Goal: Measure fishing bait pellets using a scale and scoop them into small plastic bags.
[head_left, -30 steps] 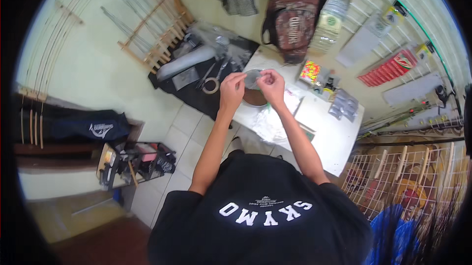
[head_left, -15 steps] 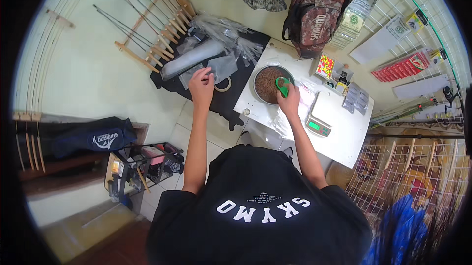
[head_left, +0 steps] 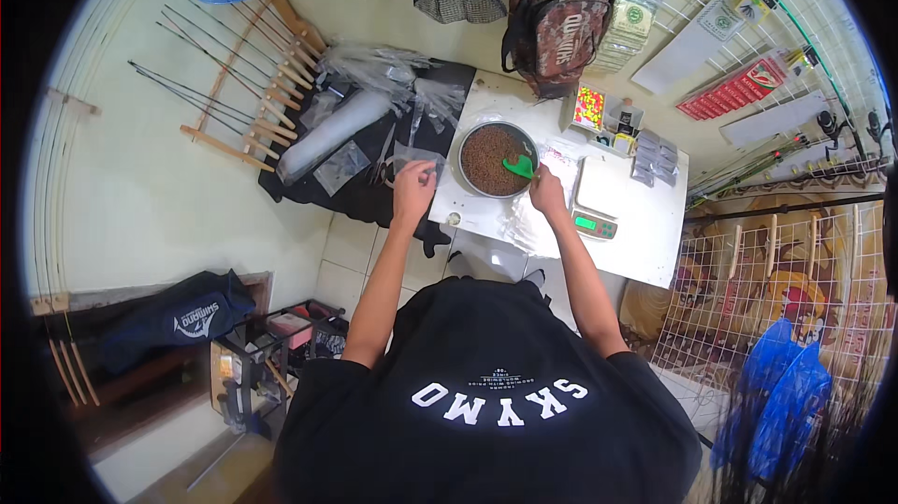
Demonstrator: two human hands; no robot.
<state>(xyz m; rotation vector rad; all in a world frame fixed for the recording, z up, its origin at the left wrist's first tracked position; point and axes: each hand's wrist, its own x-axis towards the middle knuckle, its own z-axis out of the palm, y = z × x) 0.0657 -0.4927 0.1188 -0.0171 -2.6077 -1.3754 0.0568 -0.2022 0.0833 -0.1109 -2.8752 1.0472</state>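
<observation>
The green scoop (head_left: 520,167) sits inside the round metal bowl (head_left: 531,141), its head at the brown pellets (head_left: 486,158) and its handle toward the bowl's right side. The right hand (head_left: 549,190) is closed around that handle, at the rim; a sharp lift or a knock against the rim could spill pellets onto the white table (head_left: 645,237). Left of the bowl, the fingers of the left hand (head_left: 415,188) are curled and seem to pinch a clear plastic bag (head_left: 427,158); how widely its mouth gapes I cannot tell. Such thin film could fold shut or slip under a light grip, so pellets tipped there might miss it. On the right, the digital scale (head_left: 599,186) stands near the right hand, where stray pellets or a brushing forearm could upset its reading.
</observation>
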